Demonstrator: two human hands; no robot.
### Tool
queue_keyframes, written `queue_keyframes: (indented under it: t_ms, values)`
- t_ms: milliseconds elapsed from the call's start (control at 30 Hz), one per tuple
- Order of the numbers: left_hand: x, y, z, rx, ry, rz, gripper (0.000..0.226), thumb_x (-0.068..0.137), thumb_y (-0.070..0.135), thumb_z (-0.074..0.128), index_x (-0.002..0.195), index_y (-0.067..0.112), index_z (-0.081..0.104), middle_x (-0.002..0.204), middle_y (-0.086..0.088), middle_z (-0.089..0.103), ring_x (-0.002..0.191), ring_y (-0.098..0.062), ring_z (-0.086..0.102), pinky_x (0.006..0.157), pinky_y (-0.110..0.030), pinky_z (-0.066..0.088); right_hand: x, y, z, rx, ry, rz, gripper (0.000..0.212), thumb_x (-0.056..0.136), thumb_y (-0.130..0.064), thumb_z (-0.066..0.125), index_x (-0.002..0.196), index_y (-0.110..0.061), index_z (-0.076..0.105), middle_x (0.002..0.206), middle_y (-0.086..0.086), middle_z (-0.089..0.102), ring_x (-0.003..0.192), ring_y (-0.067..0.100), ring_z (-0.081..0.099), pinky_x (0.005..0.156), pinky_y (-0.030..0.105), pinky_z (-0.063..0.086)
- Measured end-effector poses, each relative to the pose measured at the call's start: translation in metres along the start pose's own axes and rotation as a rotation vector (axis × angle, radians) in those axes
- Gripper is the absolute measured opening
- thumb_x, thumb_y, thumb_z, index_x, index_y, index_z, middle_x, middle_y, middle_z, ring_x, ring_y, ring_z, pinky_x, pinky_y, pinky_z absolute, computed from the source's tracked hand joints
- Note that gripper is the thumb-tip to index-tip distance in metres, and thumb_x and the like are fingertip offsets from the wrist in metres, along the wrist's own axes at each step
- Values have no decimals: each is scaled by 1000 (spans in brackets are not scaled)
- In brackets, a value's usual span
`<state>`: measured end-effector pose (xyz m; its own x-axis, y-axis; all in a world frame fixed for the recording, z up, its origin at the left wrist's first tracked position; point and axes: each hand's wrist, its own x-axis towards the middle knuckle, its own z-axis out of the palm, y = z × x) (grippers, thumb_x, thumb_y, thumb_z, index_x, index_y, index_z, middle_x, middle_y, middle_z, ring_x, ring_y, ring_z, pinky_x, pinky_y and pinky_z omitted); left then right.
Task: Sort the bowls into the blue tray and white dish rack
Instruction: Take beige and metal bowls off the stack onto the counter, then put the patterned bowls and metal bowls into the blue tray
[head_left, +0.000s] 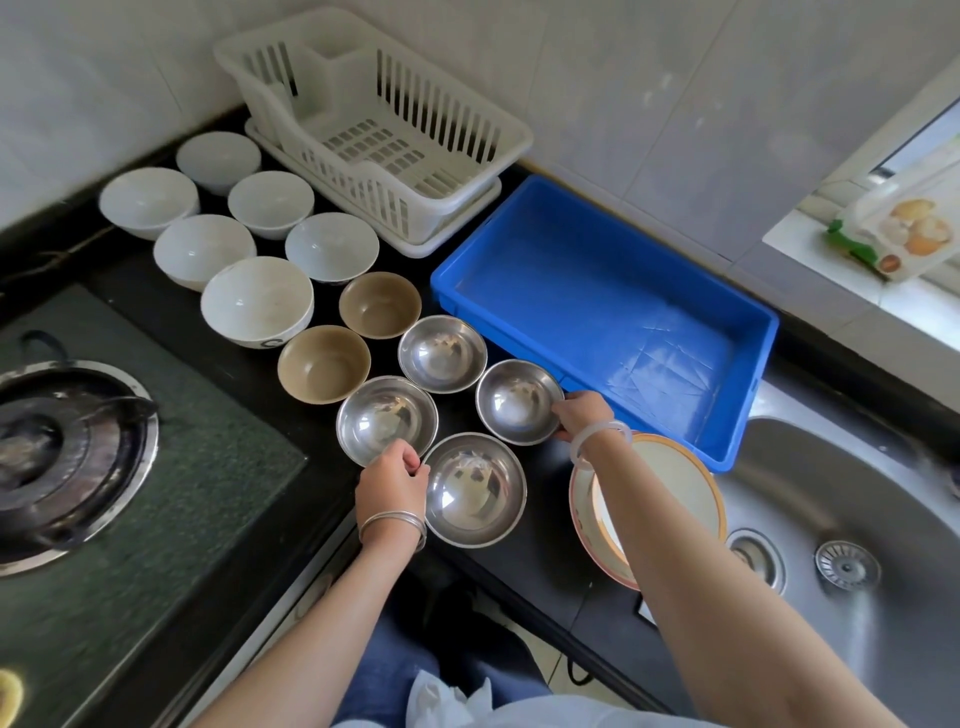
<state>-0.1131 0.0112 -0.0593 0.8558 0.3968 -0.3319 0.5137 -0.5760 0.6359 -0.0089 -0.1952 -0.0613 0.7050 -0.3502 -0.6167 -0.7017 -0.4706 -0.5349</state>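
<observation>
Reaching in from the bottom of the frame over a black surface (524, 551). Left hand (392, 486) pinching the near rim of a steel bowl (387, 420) just left of centre, grip closed on it with fingers curled over the edge. Right hand (582, 415) gripping the right rim of a second steel bowl (519, 401), thumb and fingers clamped on the edge, beside the blue tray (748, 374). Both bowls sitting low, whether lifted off the surface impossible to tell. Two more steel bowls lying close by: one (442, 353) above, one (475, 489) below, between the wrists. Two brown bowls (380, 304) (324, 364) resting just left of the steel ones. Six white bowls (257, 301) grouping toward the upper left. White dish rack (488, 130) standing empty at top centre, touching the blue tray's far corner; tray lying empty at centre right. Orange-rimmed plate (691, 483) leaning under the right forearm at the sink (852, 499) edge. Gas burner (62, 457) showing at the left.
</observation>
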Motion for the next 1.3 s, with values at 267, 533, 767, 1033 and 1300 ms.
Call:
queue_keyframes:
  t_ms: [267,533,767,1033,1300]
  values:
    - [3,16,-8,-18,-29,60,6,84,15,61,82,14,56,77,1,61,70,-22,58,62,-29,44,-36,-2,-25,-110,184,-206,37,90,-14,44,125,-14,56,114,12,65,86,25,55,70,26,37]
    - [-8,83,23,-163,-313,249,8,86,15,58,89,18,65,88,2,67,81,-13,63,70,-23,46,-72,72,-85,-61,521,-207,31,89,-10,49,118,-12,62,117,12,66,95,27,61,74,27,43]
    - [-38,112,77,43,-661,322,38,89,29,56,125,19,56,120,0,64,110,-16,59,85,-24,43,-76,139,-101,-65,483,20,35,92,-19,51,126,-11,57,119,18,65,111,35,57,85,35,42]
    - [-46,110,91,110,-589,380,40,90,13,50,128,25,53,105,2,65,84,-10,53,69,-20,41,-82,151,-87,58,535,64,22,91,-17,48,94,-11,68,91,14,71,76,29,55,64,29,36]
    - [-27,118,86,153,-559,422,38,89,7,44,120,23,59,100,0,68,83,-16,58,64,-25,44,-106,145,-58,169,569,101,22,94,-23,50,99,-12,68,93,6,70,72,16,51,69,26,39]
